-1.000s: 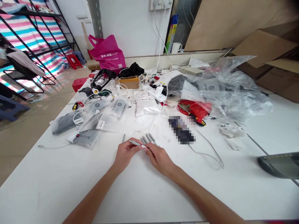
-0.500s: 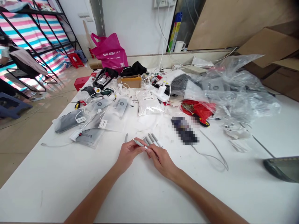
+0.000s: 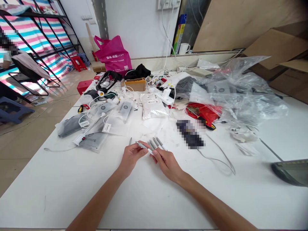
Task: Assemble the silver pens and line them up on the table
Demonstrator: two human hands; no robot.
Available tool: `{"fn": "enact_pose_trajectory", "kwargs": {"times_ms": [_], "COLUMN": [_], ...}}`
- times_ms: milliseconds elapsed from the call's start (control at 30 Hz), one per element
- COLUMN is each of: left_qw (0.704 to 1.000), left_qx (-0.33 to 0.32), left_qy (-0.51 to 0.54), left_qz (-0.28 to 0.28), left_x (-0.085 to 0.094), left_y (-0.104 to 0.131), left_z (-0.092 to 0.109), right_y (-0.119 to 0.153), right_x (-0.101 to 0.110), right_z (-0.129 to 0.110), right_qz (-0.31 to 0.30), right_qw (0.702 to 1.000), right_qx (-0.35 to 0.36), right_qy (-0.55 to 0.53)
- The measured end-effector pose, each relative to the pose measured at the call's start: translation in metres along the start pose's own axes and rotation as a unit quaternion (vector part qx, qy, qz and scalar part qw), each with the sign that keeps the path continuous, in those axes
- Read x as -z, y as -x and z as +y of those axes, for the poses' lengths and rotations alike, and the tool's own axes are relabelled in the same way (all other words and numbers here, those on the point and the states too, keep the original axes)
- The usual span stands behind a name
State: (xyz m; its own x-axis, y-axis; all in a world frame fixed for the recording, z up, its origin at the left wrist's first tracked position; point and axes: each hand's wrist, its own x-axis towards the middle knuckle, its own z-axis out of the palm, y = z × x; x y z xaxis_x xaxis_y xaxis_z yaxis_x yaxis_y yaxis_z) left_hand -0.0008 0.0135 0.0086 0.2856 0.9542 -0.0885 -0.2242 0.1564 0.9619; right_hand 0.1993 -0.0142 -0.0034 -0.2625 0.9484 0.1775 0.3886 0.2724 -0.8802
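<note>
A white and grey pen (image 3: pixel 143 146) is held between my two hands, low over the white table. My left hand (image 3: pixel 130 158) is closed on its grey end, thumb and fingers pinching it. At the other end, my right hand (image 3: pixel 167 163) grips the white barrel, and its curled fingers hide the tip. Just beyond my hands several similar pens (image 3: pixel 157 142) lie side by side with their grey ends pointing away. One more grey tip (image 3: pixel 130 141) sticks up behind my left hand; the rest of it is hidden.
Plastic-bagged items (image 3: pixel 92 138) and a white cable lie to the left. A white package (image 3: pixel 153 106) sits ahead. To the right are a blurred-out dark object (image 3: pixel 190 134), a red bag (image 3: pixel 207 112) with a screwdriver, and clear plastic wrap (image 3: pixel 255 102). A person sits far left.
My hands have drawn slightly apart along the pen, so more of its white barrel shows. The pens on the table have stayed put.
</note>
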Motion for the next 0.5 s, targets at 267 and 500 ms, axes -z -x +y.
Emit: {"fn": "enact_pose_trajectory", "kwargs": {"times_ms": [267, 500], "left_qw": [0.999, 0.999], "left_qx": [0.019, 0.028], "left_qy": [0.021, 0.012], "left_qz": [-0.025, -0.043], "left_x": [-0.001, -0.003], "left_y": [0.001, 0.002], "left_z": [0.007, 0.011], "right_y": [0.004, 0.006], "right_x": [-0.003, -0.004], "right_z": [0.000, -0.002], "right_qz": [-0.039, -0.037], "right_qw": [0.999, 0.999], "right_qx": [0.013, 0.012], "right_qy": [0.007, 0.003]}}
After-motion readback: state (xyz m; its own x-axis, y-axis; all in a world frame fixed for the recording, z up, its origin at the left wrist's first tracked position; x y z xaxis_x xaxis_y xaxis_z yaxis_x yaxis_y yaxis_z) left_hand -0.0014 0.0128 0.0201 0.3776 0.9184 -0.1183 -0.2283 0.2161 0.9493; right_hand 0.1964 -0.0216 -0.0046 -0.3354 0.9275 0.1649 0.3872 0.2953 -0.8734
